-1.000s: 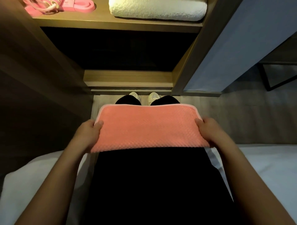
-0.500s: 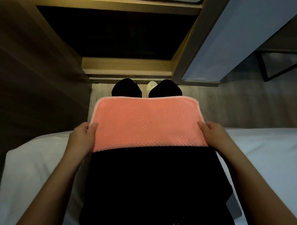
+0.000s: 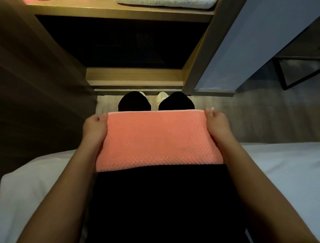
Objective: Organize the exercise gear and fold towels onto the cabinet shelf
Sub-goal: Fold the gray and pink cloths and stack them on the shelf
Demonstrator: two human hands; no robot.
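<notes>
A coral-pink waffle-textured towel (image 3: 159, 140) lies folded across my lap over black trousers. My left hand (image 3: 94, 128) grips its far left corner, fingers curled under the edge. My right hand (image 3: 217, 124) grips the far right corner the same way. Ahead stands the wooden cabinet, whose upper shelf (image 3: 121, 13) carries a folded white towel (image 3: 164, 3) at the top edge of the view. A sliver of pink gear (image 3: 32, 1) shows at the shelf's far left.
The cabinet's lower compartment (image 3: 121, 43) is dark and open, with a wooden base ledge (image 3: 134, 76). A grey-blue cabinet door (image 3: 251, 43) hangs open at the right. I sit on a white bed (image 3: 285, 173). My pale shoes (image 3: 161, 101) rest on the wood floor.
Both hands slid from the towel's near corners to its far corners. The towel now looks narrower front to back. The view tilted up slightly, bringing the upper shelf back in.
</notes>
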